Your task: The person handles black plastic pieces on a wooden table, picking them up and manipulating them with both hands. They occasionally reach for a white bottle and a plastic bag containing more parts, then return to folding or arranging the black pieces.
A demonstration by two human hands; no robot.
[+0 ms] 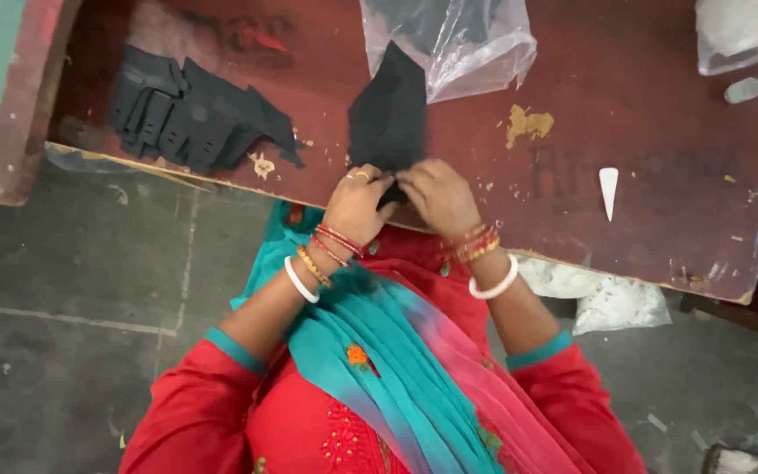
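Observation:
A flat black cut piece [388, 110] with a pointed top lies on the dark red table [625, 114] near its front edge. My left hand [357, 200] and my right hand [436, 195] meet at its lower edge, and the fingers of both pinch it there. Both wrists carry red, gold and white bangles. The bottom of the piece is hidden behind my fingers.
A heap of similar black cut pieces [190, 114] lies at the table's left. A clear plastic bag [458, 39] sits just behind the held piece, another bag [743, 31] at the far right corner. A small white cone-shaped piece [608, 189] lies to the right. White bags [607, 298] lie on the floor.

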